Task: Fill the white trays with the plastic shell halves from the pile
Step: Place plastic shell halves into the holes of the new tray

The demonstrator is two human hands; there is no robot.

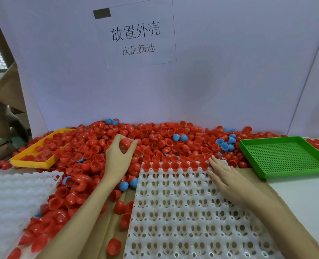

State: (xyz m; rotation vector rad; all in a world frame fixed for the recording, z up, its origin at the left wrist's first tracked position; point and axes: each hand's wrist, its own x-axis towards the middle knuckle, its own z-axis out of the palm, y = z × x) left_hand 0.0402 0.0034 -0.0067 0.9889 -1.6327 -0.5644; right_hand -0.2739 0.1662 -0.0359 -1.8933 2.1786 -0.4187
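Pinching a red shell half [127, 142] above the pile [155, 139] with left hand [118, 156]; right hand [224, 176] flat, fingers straight, on white tray [183, 212], far row filled. Green tray [286, 156] just right.

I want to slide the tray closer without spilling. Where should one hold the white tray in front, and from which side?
Grip the white tray by its bare near edge, coming from the person's side. Only its far row holds red shell halves, and the pile crowds that end.
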